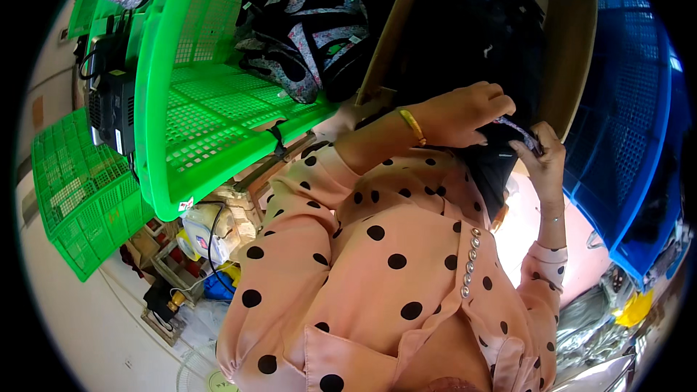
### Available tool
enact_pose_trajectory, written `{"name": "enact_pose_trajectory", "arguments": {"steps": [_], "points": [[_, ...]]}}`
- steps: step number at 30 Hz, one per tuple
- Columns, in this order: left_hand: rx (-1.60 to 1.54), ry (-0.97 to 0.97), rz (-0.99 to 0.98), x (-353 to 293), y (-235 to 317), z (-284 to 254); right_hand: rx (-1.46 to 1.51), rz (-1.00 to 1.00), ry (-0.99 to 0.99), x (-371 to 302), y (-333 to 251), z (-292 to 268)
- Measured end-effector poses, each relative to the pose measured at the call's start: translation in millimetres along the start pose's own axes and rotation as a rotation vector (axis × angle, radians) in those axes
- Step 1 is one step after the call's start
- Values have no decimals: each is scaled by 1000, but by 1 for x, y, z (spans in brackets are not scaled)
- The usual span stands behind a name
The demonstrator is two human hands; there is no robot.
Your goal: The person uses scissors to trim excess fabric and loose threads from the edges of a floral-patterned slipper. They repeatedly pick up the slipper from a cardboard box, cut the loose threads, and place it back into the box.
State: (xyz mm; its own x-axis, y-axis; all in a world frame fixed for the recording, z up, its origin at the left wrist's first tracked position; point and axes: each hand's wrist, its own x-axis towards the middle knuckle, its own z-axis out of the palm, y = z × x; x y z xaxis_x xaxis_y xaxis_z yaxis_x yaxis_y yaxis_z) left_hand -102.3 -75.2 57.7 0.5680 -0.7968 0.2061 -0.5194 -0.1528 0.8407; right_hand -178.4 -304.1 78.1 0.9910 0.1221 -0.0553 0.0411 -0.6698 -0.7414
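In front of my chest hangs a black fabric piece (489,172) with a floral-patterned edge (518,131). My left hand (473,110), with a yellow bangle at its wrist, has its fingers curled closed at the upper left of this piece. On the other side, my right hand (543,154) pinches the patterned edge between thumb and fingers. The fabric stretches between the two hands, its lower part falling against my dotted shirt. Just beyond them stands a cardboard box (573,43) holding a dark heap of black fabric (472,29).
A large green basket (156,123) at the left holds several black and floral fabric pieces (312,36). Blue crates (617,101) stand close on the right. Another green basket (80,196) is farther left, near a black device (112,112). Clear plastic (595,327) lies at lower right.
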Motion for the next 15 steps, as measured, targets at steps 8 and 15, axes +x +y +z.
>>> {"name": "enact_pose_trajectory", "arguments": {"steps": [8, 15], "points": [[249, 365, -2, 44, -22, 20, -480, -202, 298, 40, 15, 1], [406, 480, -106, 34, -10, 8, -277, 196, 124, 29, -5, 7]]}}
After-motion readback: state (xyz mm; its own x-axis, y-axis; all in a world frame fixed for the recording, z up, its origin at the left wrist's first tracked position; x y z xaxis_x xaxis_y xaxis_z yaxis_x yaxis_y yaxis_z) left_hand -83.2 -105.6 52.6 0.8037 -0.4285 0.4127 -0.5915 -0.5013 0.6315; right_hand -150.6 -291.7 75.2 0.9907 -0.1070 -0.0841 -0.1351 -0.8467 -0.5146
